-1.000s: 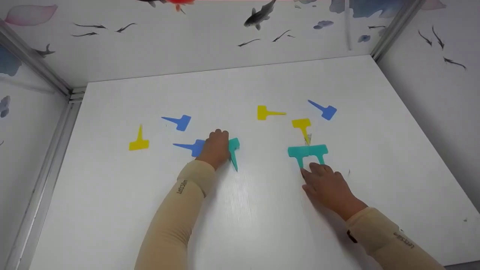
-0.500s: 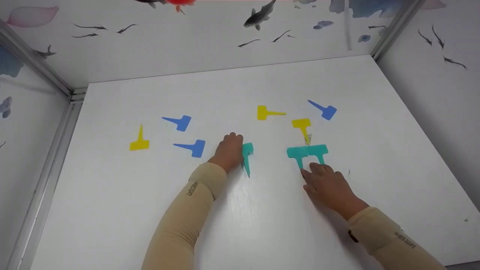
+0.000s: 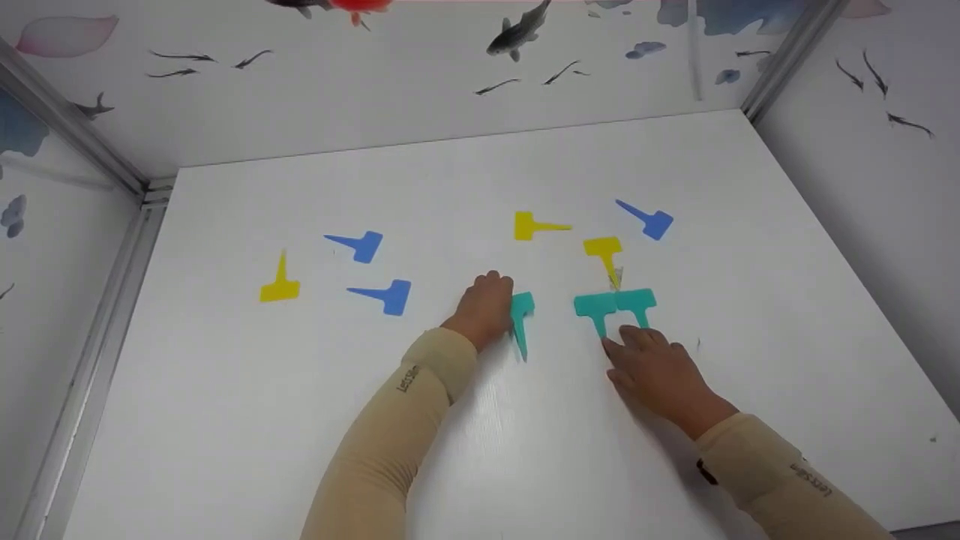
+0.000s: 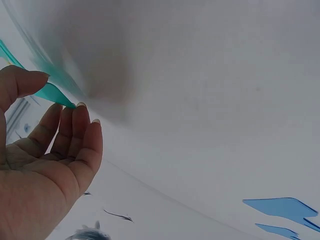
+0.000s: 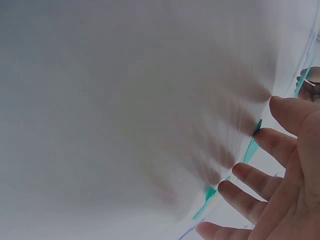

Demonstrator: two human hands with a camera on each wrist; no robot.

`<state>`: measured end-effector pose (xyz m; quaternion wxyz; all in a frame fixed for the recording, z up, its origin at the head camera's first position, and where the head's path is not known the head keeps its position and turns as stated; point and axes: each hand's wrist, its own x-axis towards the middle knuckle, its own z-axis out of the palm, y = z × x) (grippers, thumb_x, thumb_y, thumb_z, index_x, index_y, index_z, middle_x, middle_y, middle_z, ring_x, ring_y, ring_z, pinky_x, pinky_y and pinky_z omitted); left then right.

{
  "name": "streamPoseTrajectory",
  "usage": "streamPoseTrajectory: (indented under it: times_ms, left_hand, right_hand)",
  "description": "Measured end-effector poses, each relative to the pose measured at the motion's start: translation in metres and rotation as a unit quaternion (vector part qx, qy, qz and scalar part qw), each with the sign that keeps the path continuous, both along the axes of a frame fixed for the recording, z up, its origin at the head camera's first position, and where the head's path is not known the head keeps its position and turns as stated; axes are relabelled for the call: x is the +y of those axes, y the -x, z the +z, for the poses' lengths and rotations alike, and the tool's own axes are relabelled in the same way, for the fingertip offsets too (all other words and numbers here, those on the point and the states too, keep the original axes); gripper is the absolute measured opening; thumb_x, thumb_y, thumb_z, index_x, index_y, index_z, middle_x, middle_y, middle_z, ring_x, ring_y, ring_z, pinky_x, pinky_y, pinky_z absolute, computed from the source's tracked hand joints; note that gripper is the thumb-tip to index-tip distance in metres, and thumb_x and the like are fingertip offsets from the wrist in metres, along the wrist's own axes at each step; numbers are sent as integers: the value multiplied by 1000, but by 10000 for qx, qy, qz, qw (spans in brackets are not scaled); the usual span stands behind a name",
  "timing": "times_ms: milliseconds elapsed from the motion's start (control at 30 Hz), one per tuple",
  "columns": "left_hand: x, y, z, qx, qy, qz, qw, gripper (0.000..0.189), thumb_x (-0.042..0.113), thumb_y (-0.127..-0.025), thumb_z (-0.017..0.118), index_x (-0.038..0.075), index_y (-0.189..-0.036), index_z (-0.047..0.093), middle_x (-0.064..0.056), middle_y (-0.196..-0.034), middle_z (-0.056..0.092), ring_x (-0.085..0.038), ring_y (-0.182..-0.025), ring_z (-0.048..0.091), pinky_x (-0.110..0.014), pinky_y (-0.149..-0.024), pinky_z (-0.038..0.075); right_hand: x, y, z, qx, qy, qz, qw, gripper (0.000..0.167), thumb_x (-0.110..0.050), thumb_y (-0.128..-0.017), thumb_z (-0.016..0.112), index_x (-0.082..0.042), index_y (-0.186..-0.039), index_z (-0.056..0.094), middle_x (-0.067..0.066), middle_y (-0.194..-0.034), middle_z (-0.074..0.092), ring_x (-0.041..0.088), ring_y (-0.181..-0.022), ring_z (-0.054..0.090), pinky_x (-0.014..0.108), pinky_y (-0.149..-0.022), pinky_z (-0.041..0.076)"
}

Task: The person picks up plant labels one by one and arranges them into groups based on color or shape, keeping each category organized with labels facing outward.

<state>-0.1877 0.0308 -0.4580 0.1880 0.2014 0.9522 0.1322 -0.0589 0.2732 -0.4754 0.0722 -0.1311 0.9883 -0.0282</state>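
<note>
My left hand pinches a teal T-shaped plant label between thumb and fingertips, its pointed stem toward me; the left wrist view shows the thumb over the label. To its right, two more teal plant labels lie side by side, heads abutting: a left one and a right one. My right hand rests low at their stems with fingers spread and fairly straight. In the right wrist view one fingertip of that hand touches the tip of a teal stem.
Two blue labels and a yellow label lie left on the white table. Beyond the teal pair are two yellow labels and a blue one. Printed panels wall the table in.
My left hand has carried its teal label rightward and slightly nearer to me, toward the teal pair, uncovering a blue label. The right hand has stayed nearly in place.
</note>
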Motion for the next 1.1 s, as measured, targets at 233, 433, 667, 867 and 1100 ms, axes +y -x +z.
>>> streamPoseTrajectory:
  times_ms: [233,433,667,867,1100]
  left_hand:
    - [9,-3,1,-28,-4,-123,9999,33,9,-90,62,2,-122,58,-11,-110,54,-23,-98,49,-36,-97,45]
    - [15,-3,-1,0,-58,-263,9996,34,10,-90,63,2,-123,58,-12,-111,54,-23,-98,49,-36,-97,46]
    - [21,-5,0,56,-192,-167,9997,35,9,-88,65,2,-122,59,-11,-110,55,-22,-97,50,-35,-93,47]
    - [26,-8,1,225,-271,-184,9992,33,9,-89,65,4,-121,58,-11,-110,54,-23,-97,48,-34,-94,47]
    - [31,-10,-1,326,-217,-192,9990,37,11,-89,65,4,-124,56,-9,-111,53,-21,-98,47,-33,-94,46]
  right_hand:
    - [1,0,2,-5,76,34,10000,49,-29,-94,61,-11,-138,54,20,-138,49,41,-126,43,61,-88,46]
    - [1,1,1,-75,124,-26,9999,48,-30,-95,58,-11,-139,53,20,-140,48,41,-127,42,61,-90,45]
    - [-1,0,2,-141,156,-101,9997,49,-30,-94,60,-12,-139,53,19,-140,48,41,-128,42,61,-91,45]
    - [0,1,2,-133,146,-107,9997,49,-30,-94,61,-12,-139,53,19,-140,48,41,-128,42,60,-91,45]
    - [-1,2,1,-188,215,-156,9995,50,-31,-94,61,-13,-140,52,18,-140,48,40,-129,41,61,-92,44]
